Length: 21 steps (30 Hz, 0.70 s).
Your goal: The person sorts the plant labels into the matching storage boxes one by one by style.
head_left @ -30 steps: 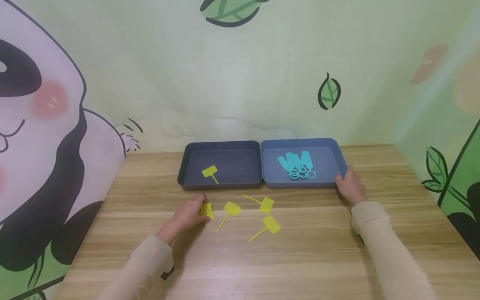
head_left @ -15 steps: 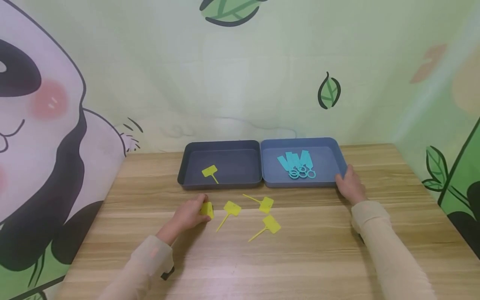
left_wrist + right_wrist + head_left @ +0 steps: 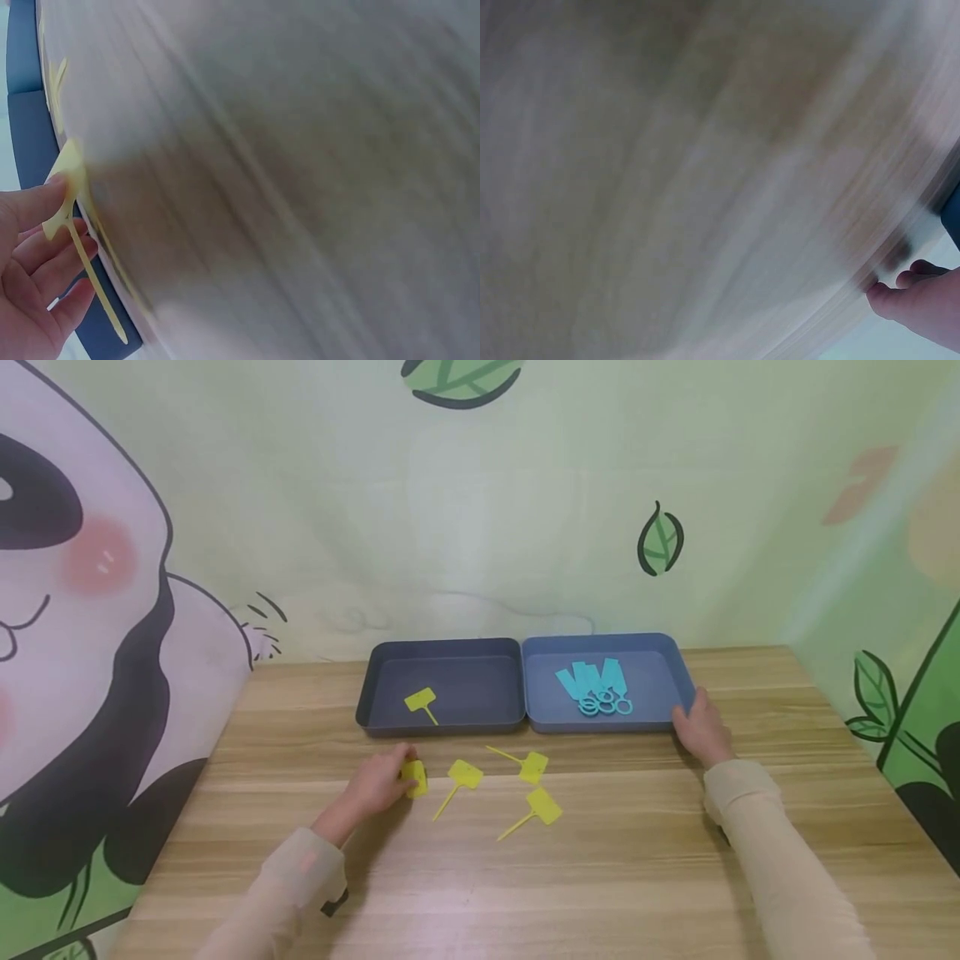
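In the head view, my left hand [image 3: 375,781] pinches a yellow T-shaped plant label [image 3: 416,778] just in front of the dark tray. The left wrist view has the label's stem [image 3: 101,289] hanging below my thumb and fingers. Three more yellow labels lie to the right: one [image 3: 467,774] nearest that hand, another [image 3: 534,767] closer to the trays, a third [image 3: 544,807] nearer me. My right hand [image 3: 703,731] rests at the front right corner of the blue tray [image 3: 652,677]; in the right wrist view its fingers [image 3: 922,270] are loosely bent, mostly out of frame.
The dark tray [image 3: 480,693] stands side by side with the blue one at the table's back and has one yellow label [image 3: 420,699] in it. Several turquoise ring-ended tags [image 3: 592,685] lie in the blue tray. A printed cloth backdrop [image 3: 480,527] rises behind the wooden table [image 3: 480,893].
Both hands stay in nearly the same places. My left thumb has shifted slightly on the label, and a little more of the label's face shows.
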Each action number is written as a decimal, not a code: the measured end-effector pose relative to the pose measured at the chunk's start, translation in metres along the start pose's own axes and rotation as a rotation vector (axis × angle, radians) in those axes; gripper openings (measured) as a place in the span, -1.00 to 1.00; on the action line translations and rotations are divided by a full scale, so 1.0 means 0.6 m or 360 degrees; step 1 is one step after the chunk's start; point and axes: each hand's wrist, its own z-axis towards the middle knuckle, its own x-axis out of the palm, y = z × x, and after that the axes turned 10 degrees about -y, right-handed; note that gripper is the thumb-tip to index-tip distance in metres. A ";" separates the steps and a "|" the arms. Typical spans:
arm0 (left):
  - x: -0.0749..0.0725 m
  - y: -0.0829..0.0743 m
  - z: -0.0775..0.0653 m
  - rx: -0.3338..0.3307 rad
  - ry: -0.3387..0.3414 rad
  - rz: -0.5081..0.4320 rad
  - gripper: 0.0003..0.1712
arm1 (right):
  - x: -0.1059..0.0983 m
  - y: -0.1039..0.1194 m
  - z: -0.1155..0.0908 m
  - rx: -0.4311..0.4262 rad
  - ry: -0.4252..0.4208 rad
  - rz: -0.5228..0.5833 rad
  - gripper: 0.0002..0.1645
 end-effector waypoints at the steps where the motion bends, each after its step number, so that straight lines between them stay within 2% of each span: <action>1: -0.001 0.001 0.001 0.0012 0.0005 -0.0010 -0.57 | 0.000 0.001 -0.001 0.0001 0.0004 -0.0003 -0.18; 4: -0.007 0.006 0.005 0.0067 0.0048 -0.0074 -0.56 | -0.002 0.003 -0.002 0.0003 0.0004 -0.0005 -0.18; 8: -0.017 0.014 0.013 0.0086 0.0170 -0.0217 -0.66 | -0.004 0.006 -0.004 0.0013 0.0009 0.0007 -0.19; 13: -0.026 0.021 0.021 0.0018 0.0299 -0.0331 -0.75 | -0.006 0.008 -0.006 0.0014 0.0020 0.0014 -0.18; 17: -0.030 0.024 0.023 -0.0013 0.0324 -0.0396 -0.80 | -0.006 0.008 -0.005 0.0012 0.0017 0.0012 -0.19; 21: -0.035 0.025 0.023 -0.0096 0.0341 -0.0524 -0.79 | -0.005 0.007 -0.005 0.0012 0.0011 0.0005 -0.19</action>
